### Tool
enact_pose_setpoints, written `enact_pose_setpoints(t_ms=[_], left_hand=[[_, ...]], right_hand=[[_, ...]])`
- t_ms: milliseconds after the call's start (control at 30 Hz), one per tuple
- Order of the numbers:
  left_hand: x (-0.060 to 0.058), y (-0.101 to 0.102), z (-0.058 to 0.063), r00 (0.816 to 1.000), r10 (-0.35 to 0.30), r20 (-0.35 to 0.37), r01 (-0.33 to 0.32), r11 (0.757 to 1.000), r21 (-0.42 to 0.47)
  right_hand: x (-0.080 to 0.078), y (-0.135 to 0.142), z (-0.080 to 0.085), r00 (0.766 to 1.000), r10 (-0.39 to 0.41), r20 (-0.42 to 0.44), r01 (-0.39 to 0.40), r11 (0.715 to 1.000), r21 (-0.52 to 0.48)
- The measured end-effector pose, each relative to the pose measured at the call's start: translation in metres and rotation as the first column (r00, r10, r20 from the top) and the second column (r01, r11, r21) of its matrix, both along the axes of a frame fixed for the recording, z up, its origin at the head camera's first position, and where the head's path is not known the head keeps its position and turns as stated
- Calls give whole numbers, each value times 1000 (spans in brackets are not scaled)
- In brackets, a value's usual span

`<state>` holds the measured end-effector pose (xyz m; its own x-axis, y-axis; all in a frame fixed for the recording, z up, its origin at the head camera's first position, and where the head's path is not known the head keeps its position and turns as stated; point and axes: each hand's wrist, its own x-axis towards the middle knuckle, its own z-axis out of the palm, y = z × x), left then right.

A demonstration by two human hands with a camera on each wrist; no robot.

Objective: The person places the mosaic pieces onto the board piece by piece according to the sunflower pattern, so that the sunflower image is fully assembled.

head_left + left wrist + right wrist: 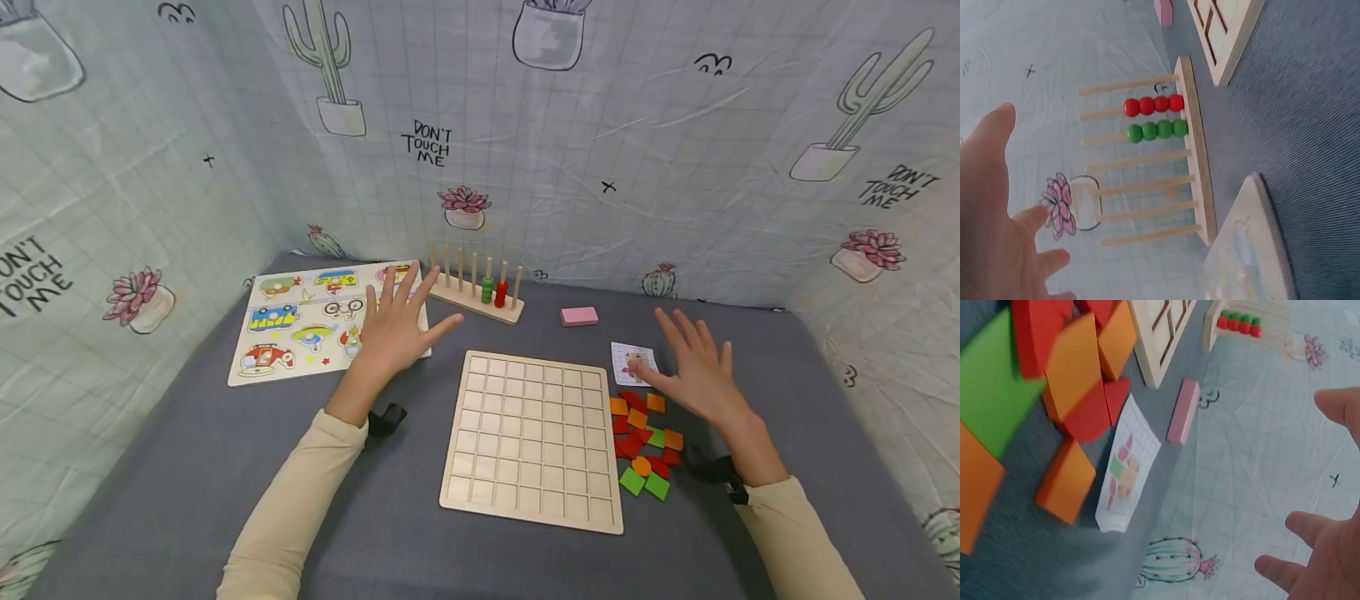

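My left hand point(393, 333) hovers with fingers spread over the right edge of a picture puzzle board point(296, 321), holding nothing. Beyond it stands a wooden peg rack point(480, 297) with green beads point(1157, 130) and red beads point(1152, 105) on two of its pegs. On the right, my right hand point(701, 375) is also spread and holds nothing, near a small printed pattern card point(628, 367). Below that card lie loose red, orange and green wooden pieces point(637, 419). Between the hands lies a wooden grid board point(536, 442), its squares bare.
A pink block point(579, 317) rests toward the back of the grey table point(525, 567). Printed cloth walls point(600, 225) enclose the back and sides. Black wrist straps point(386, 419) sit on both arms.
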<state>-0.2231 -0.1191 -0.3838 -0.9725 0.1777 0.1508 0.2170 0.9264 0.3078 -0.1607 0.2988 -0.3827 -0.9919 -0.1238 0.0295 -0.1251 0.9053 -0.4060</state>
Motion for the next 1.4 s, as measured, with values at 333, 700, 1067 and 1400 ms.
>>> enact_pose_setpoints(t_ms=[333, 700, 1067, 1400], left_hand=[[24, -1, -4, 986, -138, -94, 137, 990, -11], [35, -5, -21, 918, -394, -51, 397, 916, 61], [42, -10, -42, 788, -563, 249, 460, 808, 370], [41, -18, -55, 695, -667, 269, 517, 723, 457]], right_hand=[[22, -4, -11, 991, 114, -70, -119, 990, -74], [29, -14, -31, 979, 205, -19, -206, 975, -90], [24, -17, -37, 964, 265, -28, -266, 959, -93], [20, -18, -38, 956, 293, 20, -289, 950, -119]])
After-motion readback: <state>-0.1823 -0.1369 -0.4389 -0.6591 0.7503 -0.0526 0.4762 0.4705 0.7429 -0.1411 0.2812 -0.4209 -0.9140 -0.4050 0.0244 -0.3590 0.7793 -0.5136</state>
